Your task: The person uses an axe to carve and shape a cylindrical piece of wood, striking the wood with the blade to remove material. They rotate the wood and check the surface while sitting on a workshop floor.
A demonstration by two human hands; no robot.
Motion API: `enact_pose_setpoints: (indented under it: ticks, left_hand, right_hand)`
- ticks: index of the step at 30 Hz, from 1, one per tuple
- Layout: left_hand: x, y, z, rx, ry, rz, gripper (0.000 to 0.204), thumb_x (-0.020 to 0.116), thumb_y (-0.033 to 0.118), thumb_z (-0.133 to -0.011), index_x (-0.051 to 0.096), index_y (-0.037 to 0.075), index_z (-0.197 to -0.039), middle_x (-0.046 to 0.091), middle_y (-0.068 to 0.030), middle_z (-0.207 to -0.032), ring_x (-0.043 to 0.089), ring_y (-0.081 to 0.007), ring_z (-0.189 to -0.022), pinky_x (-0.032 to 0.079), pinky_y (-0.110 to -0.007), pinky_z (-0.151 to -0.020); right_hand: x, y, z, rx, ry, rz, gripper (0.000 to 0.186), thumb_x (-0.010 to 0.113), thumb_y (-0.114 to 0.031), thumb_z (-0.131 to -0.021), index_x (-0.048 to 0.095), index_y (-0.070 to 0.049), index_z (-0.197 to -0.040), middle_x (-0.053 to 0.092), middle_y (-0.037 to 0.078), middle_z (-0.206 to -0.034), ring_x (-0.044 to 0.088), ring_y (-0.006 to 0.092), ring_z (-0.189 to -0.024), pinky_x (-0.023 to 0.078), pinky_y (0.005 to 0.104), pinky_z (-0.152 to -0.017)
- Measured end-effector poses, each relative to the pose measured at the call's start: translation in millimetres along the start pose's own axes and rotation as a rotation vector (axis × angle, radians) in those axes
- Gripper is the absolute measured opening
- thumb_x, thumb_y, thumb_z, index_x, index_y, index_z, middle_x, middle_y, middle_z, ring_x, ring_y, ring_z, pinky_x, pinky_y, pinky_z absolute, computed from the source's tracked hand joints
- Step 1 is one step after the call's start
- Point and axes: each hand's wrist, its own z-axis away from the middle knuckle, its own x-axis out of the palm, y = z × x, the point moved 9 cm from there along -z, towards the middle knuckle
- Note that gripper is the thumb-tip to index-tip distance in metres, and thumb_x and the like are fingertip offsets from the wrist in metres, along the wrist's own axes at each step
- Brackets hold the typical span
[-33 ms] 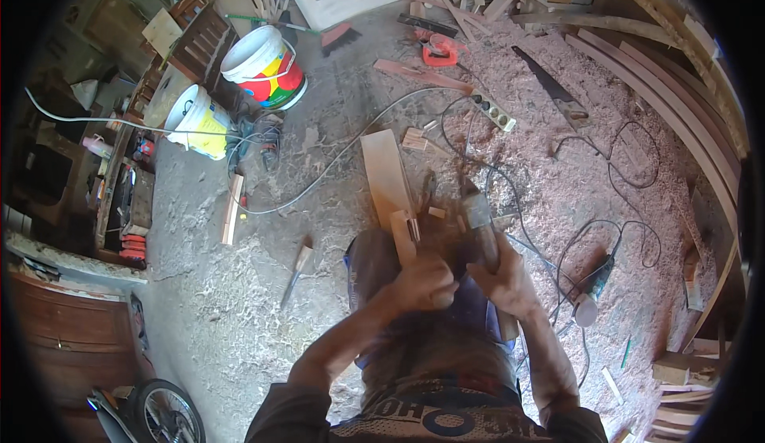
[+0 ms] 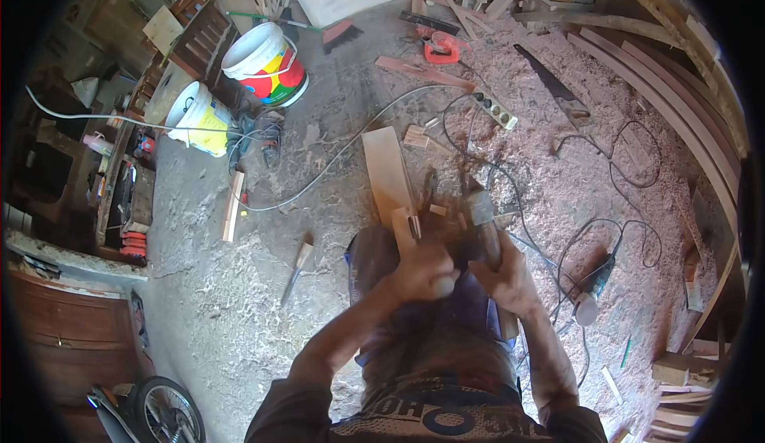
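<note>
Two hands meet just below the centre of the head view. The left hand (image 2: 421, 272) is curled in a fist around a small wooden block (image 2: 404, 228), which stands nearly on end, its long axis running from 6 toward 12 o'clock. The right hand (image 2: 506, 280) is wrapped tight around the handle of a hammer (image 2: 483, 218); the handle points up toward 12, with the blurred metal head at its far end, just right of the block.

Directly beyond the block, at 12 o'clock, a long pale plank (image 2: 388, 170) lies flat on the floor, its length running almost the same way and leaning slightly toward 11. Small offcuts (image 2: 417, 135) sit near its far end.

Room is tight to the right: black cables (image 2: 613, 228) loop across the sawdust at 3 o'clock, ending by a power tool (image 2: 596, 277) near the right forearm. A power strip (image 2: 496, 110) lies at 1 o'clock, and a handsaw (image 2: 552, 86) farther out. At 9 o'clock the floor is more open, with only a chisel (image 2: 296, 266) and a short wood strip (image 2: 233, 205). At 10 to 11 o'clock, well apart from the hands, stand a white bucket with coloured bands (image 2: 264, 64) and a yellow-and-white bucket (image 2: 197, 119). Curved boards (image 2: 677, 84) edge the far right.
</note>
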Motion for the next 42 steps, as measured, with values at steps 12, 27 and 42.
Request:
enact_pose_setpoints:
  ticks: [12,27,42]
  left_hand:
    - [-66.7,-46.1,-68.2,-0.308,0.350,0.042,0.014,0.073,0.004,-0.082,0.059,0.008,-0.079,0.062,-0.0025,-0.071,0.059,-0.0089,-0.059,0.044,-0.027,-0.052]
    - [-93.3,-95.3,-48.1,-0.557,0.422,-0.018,0.021,0.078,0.007,-0.079,0.057,0.006,-0.082,0.062,-0.0038,-0.070,0.062,-0.0119,-0.065,0.048,-0.030,-0.061]
    - [-88.5,-96.5,-37.9,-0.512,0.439,0.017,0.021,0.077,0.005,-0.079,0.057,0.006,-0.082,0.064,-0.0042,-0.071,0.063,-0.0111,-0.060,0.049,-0.030,-0.055]
  right_hand:
    - [8.8,27.5,42.5,0.289,-0.064,-0.268,0.040,0.072,-0.010,-0.086,0.057,-0.002,-0.122,0.054,0.000,-0.070,0.051,0.0108,-0.063,0.043,0.0323,-0.055]
    - [23.1,26.1,39.0,0.447,-0.106,-0.472,0.040,0.072,-0.006,-0.086,0.055,-0.003,-0.123,0.052,-0.003,-0.064,0.051,0.0063,-0.050,0.039,0.0257,-0.045]
    - [27.7,20.4,35.7,0.436,-0.146,-0.380,0.043,0.073,-0.008,-0.087,0.054,-0.001,-0.125,0.054,0.000,-0.063,0.052,0.0087,-0.049,0.040,0.0276,-0.046]
